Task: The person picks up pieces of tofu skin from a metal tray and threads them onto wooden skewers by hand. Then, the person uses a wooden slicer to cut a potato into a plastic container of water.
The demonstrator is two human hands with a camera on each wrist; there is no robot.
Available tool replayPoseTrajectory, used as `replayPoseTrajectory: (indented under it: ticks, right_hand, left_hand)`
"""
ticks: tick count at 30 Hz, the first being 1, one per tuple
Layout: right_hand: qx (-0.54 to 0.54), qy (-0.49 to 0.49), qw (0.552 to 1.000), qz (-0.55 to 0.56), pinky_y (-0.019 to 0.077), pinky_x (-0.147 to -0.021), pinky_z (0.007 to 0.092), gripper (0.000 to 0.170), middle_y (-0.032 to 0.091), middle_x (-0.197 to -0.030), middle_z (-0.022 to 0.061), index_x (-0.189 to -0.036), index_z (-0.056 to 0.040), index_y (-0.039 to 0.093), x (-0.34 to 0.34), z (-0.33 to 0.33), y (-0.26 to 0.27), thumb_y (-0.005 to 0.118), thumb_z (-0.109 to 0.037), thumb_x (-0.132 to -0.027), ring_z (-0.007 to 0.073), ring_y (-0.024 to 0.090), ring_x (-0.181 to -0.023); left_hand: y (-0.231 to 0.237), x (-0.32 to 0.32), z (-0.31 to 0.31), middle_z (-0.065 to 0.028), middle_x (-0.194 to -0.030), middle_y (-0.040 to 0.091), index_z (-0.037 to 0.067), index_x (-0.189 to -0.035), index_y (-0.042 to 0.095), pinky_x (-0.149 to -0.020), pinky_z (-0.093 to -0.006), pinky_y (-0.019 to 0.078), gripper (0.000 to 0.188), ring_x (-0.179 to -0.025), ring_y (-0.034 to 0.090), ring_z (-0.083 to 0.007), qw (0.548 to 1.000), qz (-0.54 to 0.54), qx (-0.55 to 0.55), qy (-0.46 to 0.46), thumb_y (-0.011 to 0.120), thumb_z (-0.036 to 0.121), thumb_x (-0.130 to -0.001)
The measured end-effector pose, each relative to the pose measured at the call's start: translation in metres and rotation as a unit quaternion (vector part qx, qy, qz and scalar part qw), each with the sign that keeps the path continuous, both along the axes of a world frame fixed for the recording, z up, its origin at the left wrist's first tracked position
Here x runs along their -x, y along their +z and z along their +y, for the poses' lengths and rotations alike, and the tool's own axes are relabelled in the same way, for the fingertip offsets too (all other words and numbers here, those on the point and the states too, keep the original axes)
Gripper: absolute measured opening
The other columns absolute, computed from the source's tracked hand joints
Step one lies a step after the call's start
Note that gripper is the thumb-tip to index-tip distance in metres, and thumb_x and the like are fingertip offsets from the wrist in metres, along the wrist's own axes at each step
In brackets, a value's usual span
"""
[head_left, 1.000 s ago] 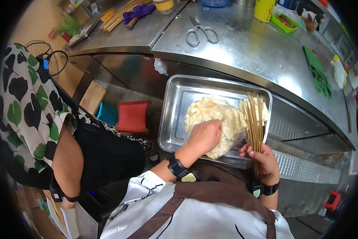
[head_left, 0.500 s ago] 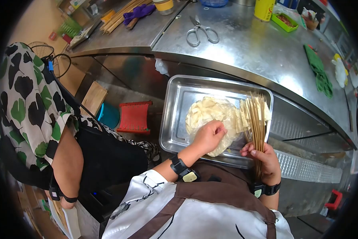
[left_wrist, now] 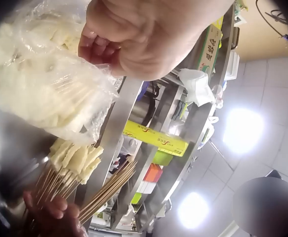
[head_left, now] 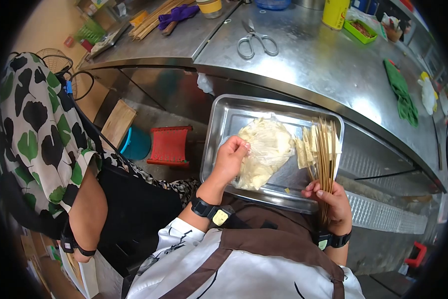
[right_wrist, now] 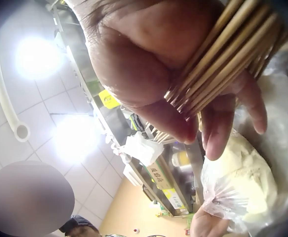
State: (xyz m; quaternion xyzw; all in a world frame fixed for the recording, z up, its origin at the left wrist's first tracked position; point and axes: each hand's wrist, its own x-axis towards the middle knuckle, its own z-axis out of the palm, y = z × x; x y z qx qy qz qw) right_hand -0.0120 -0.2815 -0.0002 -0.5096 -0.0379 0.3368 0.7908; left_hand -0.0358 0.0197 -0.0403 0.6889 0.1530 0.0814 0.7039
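Note:
In the head view a clear plastic bag [head_left: 263, 149] of pale yellow folded sheets lies in a metal tray [head_left: 215, 124]. My left hand [head_left: 229, 158] pinches the bag's left edge; the left wrist view shows the film stretched from the curled fingers of that hand [left_wrist: 139, 37]. A bundle of thin wooden skewers [head_left: 325, 159] is gripped by my right hand [head_left: 333, 202] over the tray's right side. Pale folded pieces [head_left: 307, 144] sit at the skewers' far ends. From the right wrist, the hand [right_wrist: 153, 64] wraps the skewers [right_wrist: 228, 54], with the bag [right_wrist: 242, 182] beyond.
Scissors [head_left: 256, 42], a green cloth [head_left: 401, 92] and a yellow can [head_left: 335, 13] are on the steel counter [head_left: 303, 65] beyond the tray. A red stool [head_left: 168, 145] and blue bucket [head_left: 135, 143] stand left, beside another person in a patterned shirt [head_left: 39, 124].
My left hand has moved left and drawn the bag with it, away from the folded pieces by the skewers. My right hand has stayed nearly still around the skewers.

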Motion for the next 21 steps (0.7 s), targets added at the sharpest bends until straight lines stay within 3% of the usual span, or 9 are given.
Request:
replayPoseTrajectory:
  ticks: [5, 13, 15, 18, 19, 20, 21]
  right_hand:
    - [0.009, 0.005, 1.0, -0.004, 0.045, -0.085, 0.0336, 0.008, 0.06, -0.096, 0.0136, -0.088, -0.0005, 0.058, 0.0, 0.001, 0.0, 0.056, -0.005, -0.081, 0.0204, 0.059, -0.089]
    - [0.015, -0.002, 1.0, -0.006, 0.045, -0.085, 0.033, 0.009, 0.06, -0.096, 0.0131, -0.088, -0.0006, 0.058, 0.004, 0.0, 0.0, 0.057, -0.006, -0.08, 0.0203, 0.059, -0.089]
    - [0.011, 0.004, 1.0, -0.008, 0.0452, -0.085, 0.0331, 0.009, 0.06, -0.097, 0.0129, -0.088, -0.0003, 0.058, 0.004, -0.001, -0.001, 0.058, -0.005, -0.08, 0.0208, 0.06, -0.089]
    - [0.012, 0.015, 1.0, -0.006, 0.0453, -0.085, 0.0331, 0.009, 0.06, -0.097, 0.0127, -0.088, -0.0002, 0.059, 0.0, 0.002, -0.003, 0.058, -0.004, -0.08, 0.0213, 0.06, -0.089]
    - [0.012, 0.016, 1.0, -0.004, 0.0453, -0.085, 0.0331, 0.009, 0.06, -0.097, 0.0127, -0.088, -0.0002, 0.059, -0.001, 0.003, -0.003, 0.058, -0.004, -0.08, 0.0213, 0.06, -0.089]
    - [0.013, 0.02, 1.0, -0.002, 0.0454, -0.085, 0.0331, 0.009, 0.06, -0.097, 0.0128, -0.088, -0.0001, 0.059, -0.002, 0.005, -0.003, 0.058, -0.004, -0.08, 0.0216, 0.06, -0.089]
    - [0.014, 0.023, 1.0, 0.0, 0.0455, -0.085, 0.0332, 0.009, 0.06, -0.097, 0.0129, -0.089, -0.0001, 0.059, -0.003, 0.006, -0.003, 0.058, -0.003, -0.08, 0.0218, 0.06, -0.089]
  left_hand:
    - [0.01, 0.006, -0.006, 0.0005, -0.08, 0.056, 0.006, -0.087, 0.053, -0.071, -0.0229, 0.0434, 0.006, -0.073, 0.052, -0.0075, 0.981, 0.033, 0.188, 0.028, 0.052, 0.01, -0.091]
    - [0.002, -0.001, -0.02, -0.0028, -0.09, 0.058, 0.007, -0.089, 0.052, -0.072, -0.0257, 0.0467, 0.006, -0.076, 0.057, -0.0105, 0.988, -0.014, 0.141, -0.054, 0.053, 0.013, -0.091]
    - [0.015, -0.007, -0.016, -0.0087, -0.097, 0.061, 0.007, -0.093, 0.049, -0.072, -0.0263, 0.0483, 0.009, -0.081, 0.06, -0.014, 0.955, -0.008, 0.295, 0.018, 0.053, 0.014, -0.091]
    - [0.028, -0.012, -0.005, -0.0145, -0.104, 0.061, 0.006, -0.101, 0.048, -0.072, -0.0269, 0.0495, 0.015, -0.085, 0.062, -0.0177, 0.967, 0.043, 0.25, -0.019, 0.053, 0.015, -0.091]
    - [0.031, -0.016, -0.008, -0.0118, -0.095, 0.062, 0.004, -0.109, 0.046, -0.066, -0.0255, 0.0488, 0.031, -0.077, 0.06, -0.0142, 0.967, 0.078, 0.24, -0.036, 0.06, 0.021, -0.088]
    - [0.027, -0.018, -0.014, -0.0118, -0.095, 0.062, 0.004, -0.109, 0.046, -0.066, -0.0255, 0.0488, 0.031, -0.077, 0.06, -0.0142, 0.967, 0.08, 0.241, -0.033, 0.06, 0.021, -0.088]
    - [0.022, -0.021, -0.022, -0.011, -0.091, 0.062, 0.001, -0.103, 0.048, -0.064, -0.0258, 0.0486, 0.037, -0.073, 0.06, -0.0162, 0.987, 0.107, 0.101, -0.065, 0.064, 0.029, -0.084]
